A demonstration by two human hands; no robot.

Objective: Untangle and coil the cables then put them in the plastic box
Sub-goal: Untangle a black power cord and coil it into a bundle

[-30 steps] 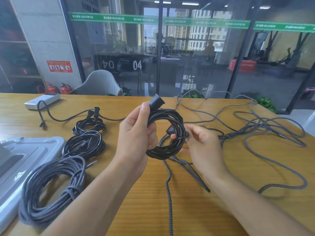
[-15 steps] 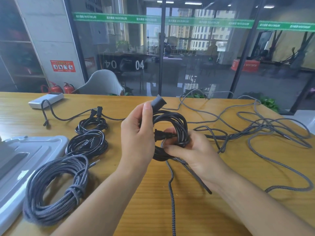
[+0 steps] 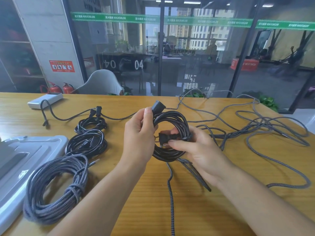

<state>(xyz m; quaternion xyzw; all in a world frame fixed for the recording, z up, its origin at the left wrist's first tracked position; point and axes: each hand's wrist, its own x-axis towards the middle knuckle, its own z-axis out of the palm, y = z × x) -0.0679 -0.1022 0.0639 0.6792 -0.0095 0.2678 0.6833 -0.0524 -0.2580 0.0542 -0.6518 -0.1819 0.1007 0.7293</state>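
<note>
A coiled black power cable (image 3: 172, 120) is held above the wooden table (image 3: 153, 210). My left hand (image 3: 139, 138) grips the coil's left side, thumb by the black socket end (image 3: 158, 105). My right hand (image 3: 197, 150) pinches the black plug (image 3: 164, 138) inside the coil's ring. A grey braided coil (image 3: 56, 188) lies at the front left. Two black coils (image 3: 87, 143) (image 3: 91, 123) lie behind it. A tangle of grey braided cable (image 3: 265, 132) spreads over the right of the table. The grey plastic box lid (image 3: 22, 155) shows at the left edge.
A white power bank (image 3: 45, 100) lies at the back left with a dark cable (image 3: 56, 114) running from it. A braided cable strand (image 3: 171, 198) runs toward me under the hands. Glass walls stand behind the table's far edge.
My right hand has moved from the coil's right side into its middle, bringing the plug through the ring. My left hand has kept its grip on the coil.
</note>
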